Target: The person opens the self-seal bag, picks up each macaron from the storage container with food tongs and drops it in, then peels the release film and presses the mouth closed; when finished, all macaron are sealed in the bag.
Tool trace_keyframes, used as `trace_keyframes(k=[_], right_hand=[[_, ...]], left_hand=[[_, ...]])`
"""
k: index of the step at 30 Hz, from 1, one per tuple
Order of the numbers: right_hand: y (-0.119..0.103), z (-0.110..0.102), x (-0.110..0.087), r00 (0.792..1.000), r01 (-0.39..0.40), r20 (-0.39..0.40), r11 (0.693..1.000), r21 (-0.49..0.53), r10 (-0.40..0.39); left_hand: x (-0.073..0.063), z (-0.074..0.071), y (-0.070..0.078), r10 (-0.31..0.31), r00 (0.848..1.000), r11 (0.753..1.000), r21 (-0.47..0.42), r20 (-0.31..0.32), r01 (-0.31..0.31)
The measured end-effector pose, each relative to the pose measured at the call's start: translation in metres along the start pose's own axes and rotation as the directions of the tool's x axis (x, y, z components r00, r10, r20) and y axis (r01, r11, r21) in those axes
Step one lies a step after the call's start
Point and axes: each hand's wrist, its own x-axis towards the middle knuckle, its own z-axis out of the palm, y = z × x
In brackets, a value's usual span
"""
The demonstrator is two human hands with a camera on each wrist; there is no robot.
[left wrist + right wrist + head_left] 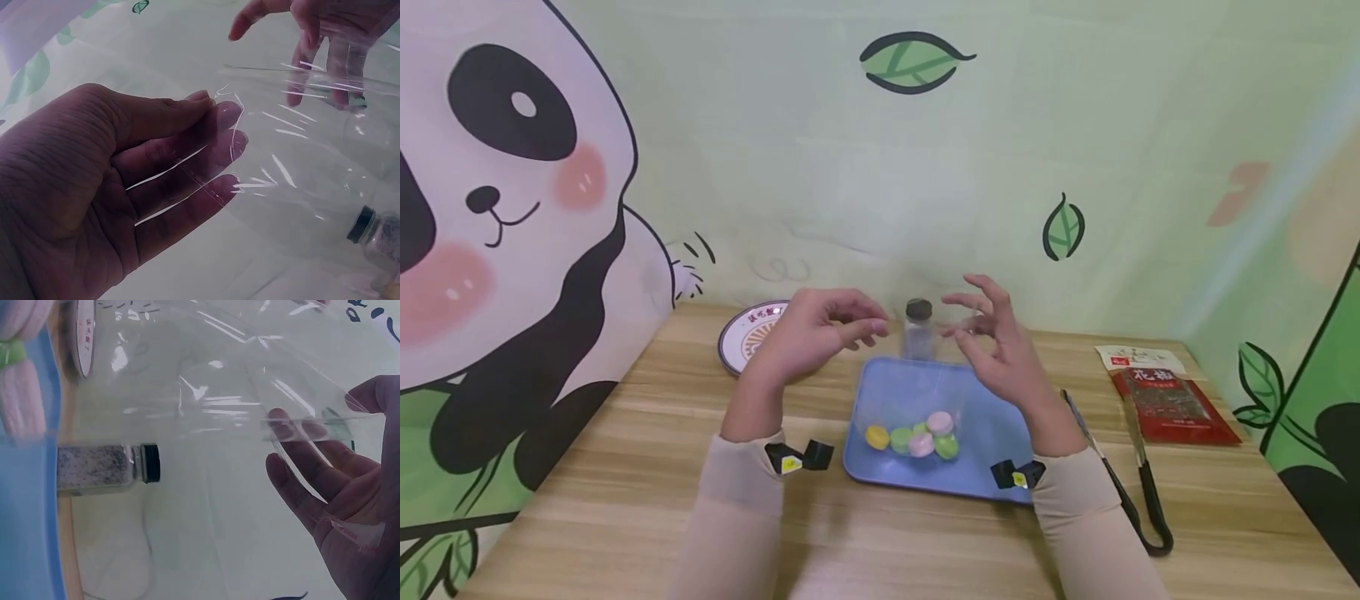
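Observation:
A clear plastic bag (880, 396) hangs between the two hands, its film catching bright glints in both wrist views. Several macarons (919, 442), yellow, green and pale pink, are gathered at its bottom, over the blue tray (992, 475). My left hand (820, 333) pinches the bag's upper edge between thumb and forefinger; in the left wrist view its other fingers (187, 206) show through the film. My right hand (1000, 350) holds the opposite upper side between thumb and fingers, with one finger raised. Fingers (312, 462) of that hand lie against the film in the right wrist view.
A dark-capped spice jar (918, 333) stands behind the tray. At the back left is a patterned plate (737, 342), partly hidden by the left hand. On the right lie black-handled tongs (1150, 500) and a red spice packet (1172, 404). A panda-print backdrop (790, 167) borders the table.

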Motion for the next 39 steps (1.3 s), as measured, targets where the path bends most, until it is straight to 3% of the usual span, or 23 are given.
trace_keyframes(k=[6,8,11,15,19,23,30,35,39], right_hand=[[0.017,-0.012,-0.005,0.998,0.065,0.017,0.997,-0.043,-0.065],[0.027,-0.017,-0.008,0.999,0.032,0.023,0.998,-0.052,-0.031],[0.036,-0.026,-0.014,0.995,-0.085,0.055,0.995,-0.052,0.088],[0.039,-0.039,-0.021,0.963,-0.211,0.163,0.976,-0.048,0.216],[0.041,-0.048,-0.026,0.942,-0.215,0.254,0.975,-0.050,0.221],[0.042,-0.055,-0.026,0.952,-0.189,0.233,0.980,-0.066,0.199],[0.041,-0.059,-0.026,0.953,-0.226,0.198,0.973,-0.046,0.230],[0.047,-0.056,-0.025,0.973,-0.170,0.168,0.985,0.041,0.161],[0.049,-0.056,-0.026,0.983,-0.133,0.141,0.984,0.114,0.117]], left_hand=[[-0.002,-0.002,-0.002,0.004,1.000,1.000,-0.005,-0.013,-0.004],[-0.002,-0.003,-0.003,0.004,1.000,1.000,-0.021,-0.017,-0.004],[-0.001,-0.004,-0.005,-0.009,1.000,0.999,-0.053,-0.023,0.008],[0.000,-0.005,-0.007,-0.033,0.999,0.997,-0.074,-0.030,0.031],[0.001,-0.005,-0.012,-0.046,0.998,0.995,-0.092,-0.040,0.042],[0.002,-0.006,-0.018,-0.050,0.996,0.988,-0.152,-0.074,0.038],[0.006,-0.002,-0.029,-0.059,0.994,0.972,-0.233,-0.092,0.036],[0.008,0.000,-0.036,-0.057,0.995,0.962,-0.270,-0.080,0.034],[0.007,-0.001,-0.040,-0.028,0.999,0.950,-0.311,-0.028,0.018]])
